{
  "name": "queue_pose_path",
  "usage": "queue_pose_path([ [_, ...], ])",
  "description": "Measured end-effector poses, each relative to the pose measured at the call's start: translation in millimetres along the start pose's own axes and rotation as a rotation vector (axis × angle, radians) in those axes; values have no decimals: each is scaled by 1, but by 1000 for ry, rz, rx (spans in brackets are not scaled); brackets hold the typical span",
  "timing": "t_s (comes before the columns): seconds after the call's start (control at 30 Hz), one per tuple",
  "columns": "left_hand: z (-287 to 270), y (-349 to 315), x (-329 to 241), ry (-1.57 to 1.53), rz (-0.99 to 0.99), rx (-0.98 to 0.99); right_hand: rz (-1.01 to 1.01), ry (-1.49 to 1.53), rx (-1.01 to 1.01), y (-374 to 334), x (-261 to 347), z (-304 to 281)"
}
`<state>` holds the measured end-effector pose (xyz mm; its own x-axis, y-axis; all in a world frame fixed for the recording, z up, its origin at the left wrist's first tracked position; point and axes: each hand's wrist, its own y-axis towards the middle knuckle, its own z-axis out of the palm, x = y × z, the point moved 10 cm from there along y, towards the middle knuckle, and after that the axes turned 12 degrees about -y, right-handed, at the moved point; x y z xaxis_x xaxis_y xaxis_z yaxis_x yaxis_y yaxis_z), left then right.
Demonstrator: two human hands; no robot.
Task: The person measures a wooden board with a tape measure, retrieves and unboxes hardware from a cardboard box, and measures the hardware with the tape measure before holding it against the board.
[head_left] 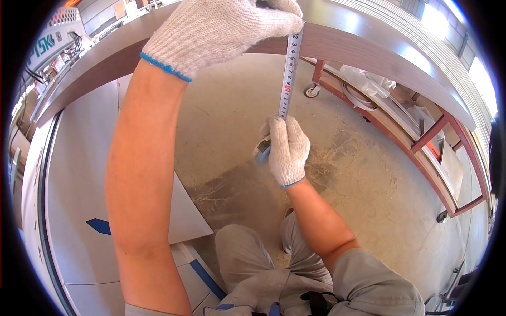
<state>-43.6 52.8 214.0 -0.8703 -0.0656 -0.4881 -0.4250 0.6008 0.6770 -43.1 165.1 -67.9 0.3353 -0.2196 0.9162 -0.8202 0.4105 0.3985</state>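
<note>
A tape measure's white blade [288,76] runs taut and nearly straight between my two gloved hands. At the top, my left hand [226,31] is closed in a pinch on the blade's end, against the edge of a long brown wood-grain panel [348,45]. Lower down, my right hand [287,150] is wrapped round the tape measure's case [262,150], of which only a grey-blue and dark part shows beside the fingers. Both hands wear off-white knitted gloves with blue cuffs. My left fingertips are partly cut off by the picture's upper edge.
Right of me stands a red-framed cart [416,142] on casters, loaded with boards and plastic wrap. White panels [79,195] lie at my left, one corner jutting toward my legs. Stacked sheets [411,23] rest beyond the brown panel. Sawdust marks the concrete floor [358,174].
</note>
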Motion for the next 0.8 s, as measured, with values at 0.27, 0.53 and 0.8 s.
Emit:
queue_pose_path([
  [0.27, -1, 2, 0, 69, -232, -27, 23, 18, 2, -2, 5, 0],
  [0.53, -3, -2, 7, 58, -246, -35, 60, 19, -9, -4, 7, -1],
  [0.8, -3, -1, -2, 38, 15, -7, 33, -69, 13, -4, 11, -3],
])
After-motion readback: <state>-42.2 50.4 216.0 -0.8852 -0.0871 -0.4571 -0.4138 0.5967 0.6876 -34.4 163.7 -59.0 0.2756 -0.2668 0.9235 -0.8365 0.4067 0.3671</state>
